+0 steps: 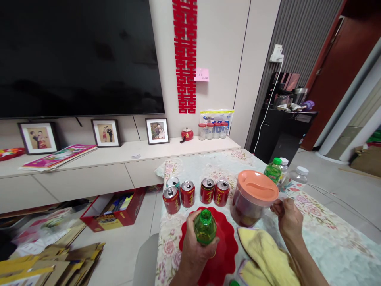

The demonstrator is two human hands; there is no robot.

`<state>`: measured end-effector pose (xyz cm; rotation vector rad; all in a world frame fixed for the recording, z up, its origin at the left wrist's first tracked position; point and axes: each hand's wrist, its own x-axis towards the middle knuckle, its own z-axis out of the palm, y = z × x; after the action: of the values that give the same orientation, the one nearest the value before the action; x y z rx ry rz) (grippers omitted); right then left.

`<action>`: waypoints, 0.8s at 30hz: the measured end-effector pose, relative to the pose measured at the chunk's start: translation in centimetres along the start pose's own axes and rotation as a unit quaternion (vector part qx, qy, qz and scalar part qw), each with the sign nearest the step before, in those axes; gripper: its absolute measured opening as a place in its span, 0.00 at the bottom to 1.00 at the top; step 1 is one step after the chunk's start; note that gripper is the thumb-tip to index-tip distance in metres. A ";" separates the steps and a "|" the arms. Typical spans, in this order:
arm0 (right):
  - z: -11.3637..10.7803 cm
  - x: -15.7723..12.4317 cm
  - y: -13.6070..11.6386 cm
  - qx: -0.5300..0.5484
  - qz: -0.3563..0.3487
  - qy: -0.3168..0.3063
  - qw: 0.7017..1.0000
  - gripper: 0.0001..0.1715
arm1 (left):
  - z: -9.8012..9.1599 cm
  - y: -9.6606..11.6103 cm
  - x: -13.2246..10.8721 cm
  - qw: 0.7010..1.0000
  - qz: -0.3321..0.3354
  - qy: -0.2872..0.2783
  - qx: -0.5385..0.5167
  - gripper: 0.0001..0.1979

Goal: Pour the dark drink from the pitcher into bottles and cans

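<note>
Three framed photos [105, 133] stand along a white cabinet [98, 174] at the left, beneath a black television [80, 55] whose top and left side run out of view. Below, flattened cardboard [68, 258] is cut off by the lower edge, and a red box [113, 212] on the floor holds items too jumbled to make out. Rightward, on the flower-patterned surface [333, 242], a teal can [173, 182] is mostly hidden behind the leftmost of four red cans [187, 194]. Next, the left hand is wrapped around a green bottle [204, 232], held above a scalloped red tray [228, 246]; hand and bottle cover much of the tray, and the bottle's lower end is out of sight. Something green [234, 283] barely shows at the bottom edge. Just right of the tray stands a tub [247, 210] with an orange lid [257, 186], its dark contents indistinct through the wall. A yellow cloth [262, 250] lies before it, partly covered by the right forearm. The right hand [290, 222], well apart from the left hand [195, 250], has its fingers drawn together beside the tub; whether they grip anything, I cannot tell. Behind it, a green-capped bottle [273, 171] and a larger clear bottle [294, 182] partly hide another white-capped one.
</note>
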<state>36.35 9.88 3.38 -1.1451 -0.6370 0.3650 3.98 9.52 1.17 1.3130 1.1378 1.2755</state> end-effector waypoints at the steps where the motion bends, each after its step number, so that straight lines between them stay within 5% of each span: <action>1: 0.0 0.0 0.0 0.000 0.001 0.001 1.000 0.37 | 0.0 0.0 0.0 1.000 0.002 0.000 0.002 0.40; 24: -0.1 0.0 0.2 -0.006 -0.011 0.001 1.000 0.35 | -0.1 -0.1 0.1 1.000 0.012 0.007 0.013 0.39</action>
<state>36.43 9.84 3.12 -1.1483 -0.6505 0.3421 3.87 9.65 1.11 1.3423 1.1565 1.2930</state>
